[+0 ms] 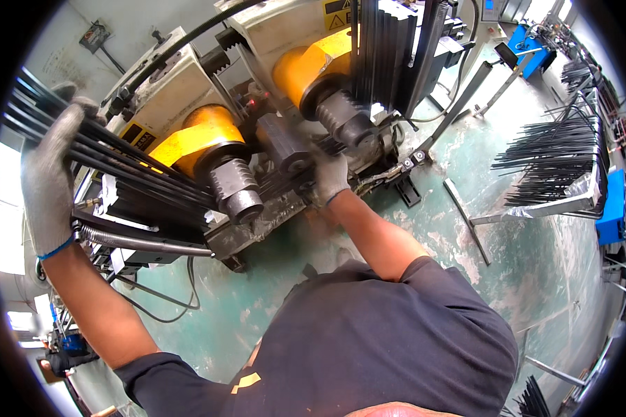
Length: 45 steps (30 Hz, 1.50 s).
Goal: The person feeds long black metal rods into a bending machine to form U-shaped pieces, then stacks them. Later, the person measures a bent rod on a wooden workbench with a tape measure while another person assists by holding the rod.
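Black rods (118, 156) lie bundled under your gloved left hand (49, 184), which is wrapped around them at the machine's left side. Your right hand (329, 179) pinches one rod end (blurred) just beside the ribbed rollers (236, 187). A glove fingertip so near those rollers could get drawn in, I judge.

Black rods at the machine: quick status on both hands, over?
Left hand gloved, gripping bundle of black rods. Right hand gloved, at grooved rollers, rods there blurred. Nothing blocking either hand.
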Each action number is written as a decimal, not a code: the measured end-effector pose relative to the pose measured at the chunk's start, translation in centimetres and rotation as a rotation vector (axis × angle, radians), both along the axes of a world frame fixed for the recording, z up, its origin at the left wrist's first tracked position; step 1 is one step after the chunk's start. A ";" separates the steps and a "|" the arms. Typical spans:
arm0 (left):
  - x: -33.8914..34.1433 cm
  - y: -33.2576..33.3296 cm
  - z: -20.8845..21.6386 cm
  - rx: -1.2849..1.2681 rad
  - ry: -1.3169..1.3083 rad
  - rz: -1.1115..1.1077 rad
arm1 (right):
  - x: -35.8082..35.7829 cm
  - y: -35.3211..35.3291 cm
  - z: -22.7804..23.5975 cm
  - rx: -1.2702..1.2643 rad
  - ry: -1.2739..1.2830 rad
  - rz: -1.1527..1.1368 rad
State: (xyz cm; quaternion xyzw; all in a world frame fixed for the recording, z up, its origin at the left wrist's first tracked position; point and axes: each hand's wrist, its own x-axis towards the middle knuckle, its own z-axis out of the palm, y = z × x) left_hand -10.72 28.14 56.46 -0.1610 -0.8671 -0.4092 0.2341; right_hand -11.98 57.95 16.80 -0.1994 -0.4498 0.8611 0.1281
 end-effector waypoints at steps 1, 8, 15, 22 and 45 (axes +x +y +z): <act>0.0 0.4 0.0 0.027 -0.037 -0.011 | 0.0 0.3 -0.1 0.001 -0.008 0.005; -0.2 0.2 0.2 -0.031 -0.213 0.042 | 0.2 1.2 -0.3 0.273 -0.048 0.016; 0.9 2.2 0.0 -0.105 -0.120 0.137 | 0.2 0.9 -0.7 0.230 -0.032 -0.035; 1.2 1.4 0.5 -0.112 -0.163 0.141 | 0.4 1.2 0.0 0.296 -0.059 0.046; 28.1 24.2 -27.7 1.055 -0.464 0.057 | 42.3 50.4 2.6 0.806 -0.507 -0.874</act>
